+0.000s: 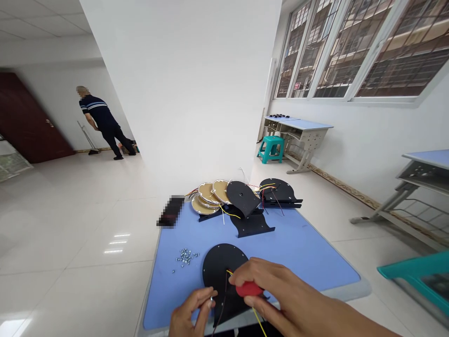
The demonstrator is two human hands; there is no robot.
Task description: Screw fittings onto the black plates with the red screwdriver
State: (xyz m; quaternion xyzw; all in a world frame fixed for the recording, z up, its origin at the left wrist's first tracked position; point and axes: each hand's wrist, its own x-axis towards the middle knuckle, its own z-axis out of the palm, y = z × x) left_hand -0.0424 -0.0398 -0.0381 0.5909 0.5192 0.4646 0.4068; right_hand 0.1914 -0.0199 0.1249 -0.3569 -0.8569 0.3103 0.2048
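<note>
A black round plate [219, 269] with yellow and dark wires lies at the near edge of the blue table [298, 248]. My right hand [271, 285] is closed round a red-handled tool [248, 289] held over the plate. My left hand [191, 313] pinches a small silver screw [212, 298] at the plate's left rim. A heap of several small silver screws [185, 256] lies just left of the plate.
Further back on the table lie a stack of tan discs [208, 196], more black plates with brackets [245, 201] and wires. A person [101, 121] stands far left near a dark door. Desks and a teal stool [271, 149] line the right wall.
</note>
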